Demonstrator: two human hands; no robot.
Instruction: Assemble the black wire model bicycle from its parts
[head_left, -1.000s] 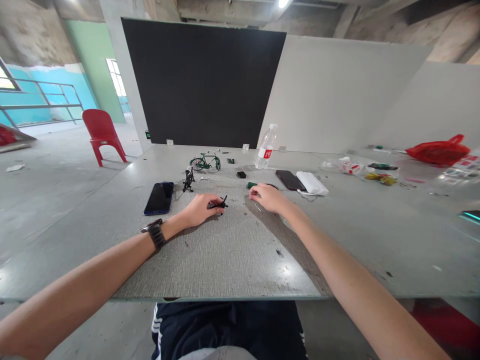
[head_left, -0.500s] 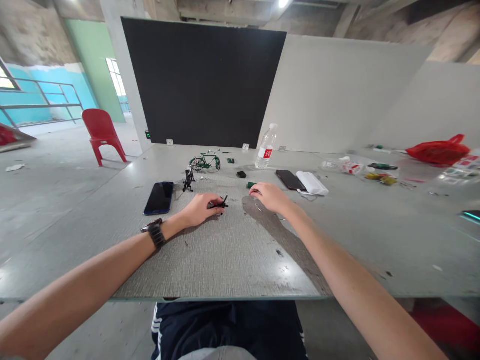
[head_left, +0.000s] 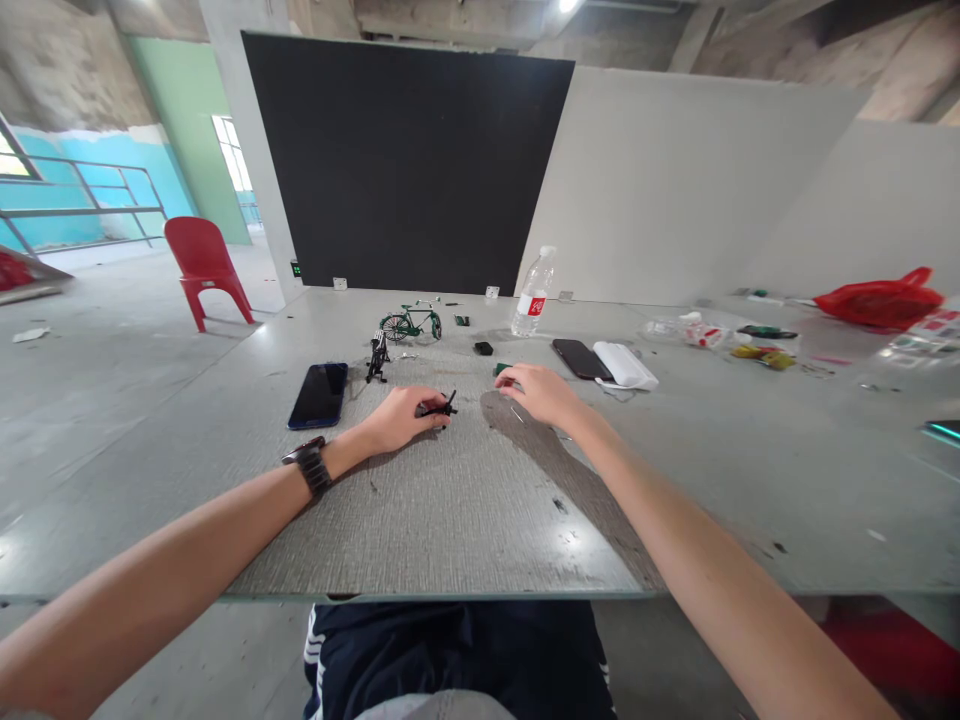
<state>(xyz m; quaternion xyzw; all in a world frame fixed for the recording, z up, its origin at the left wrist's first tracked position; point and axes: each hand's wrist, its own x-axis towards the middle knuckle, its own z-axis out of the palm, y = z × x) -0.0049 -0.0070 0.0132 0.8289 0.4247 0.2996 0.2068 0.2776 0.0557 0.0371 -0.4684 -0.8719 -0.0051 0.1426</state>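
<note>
**Right hand slides toward the green piece; left hand keeps its hold**

Your right hand (head_left: 541, 393) has crept left and a little farther out over the last second, so its fingertips now sit just beside the small green part (head_left: 501, 369) on the counter (head_left: 750, 480), where earlier they lay short of it. The fingers are loosely curled and part open; whether they already touch the green part is hard to tell, and nothing is clearly gripped. Judging by that drift, this hand is after that piece.

Your left hand (head_left: 401, 415), with the black watch (head_left: 309, 466) at its wrist, has not shifted. It rests on the grey textured mat (head_left: 450, 510), fingers closed around a small black model part (head_left: 441, 407) whose end pokes out toward the right hand.

Farther out, a dark blue phone (head_left: 319, 394) lies to the left of the mat, and a small black stand-like assembly (head_left: 377, 358) stands just beyond it. A second phone (head_left: 578, 359) and a white case (head_left: 624, 365) lie side by side to the right. Beyond those stand the green model bicycle (head_left: 410, 322) and a water bottle (head_left: 533, 292), well apart from both hands.
</note>
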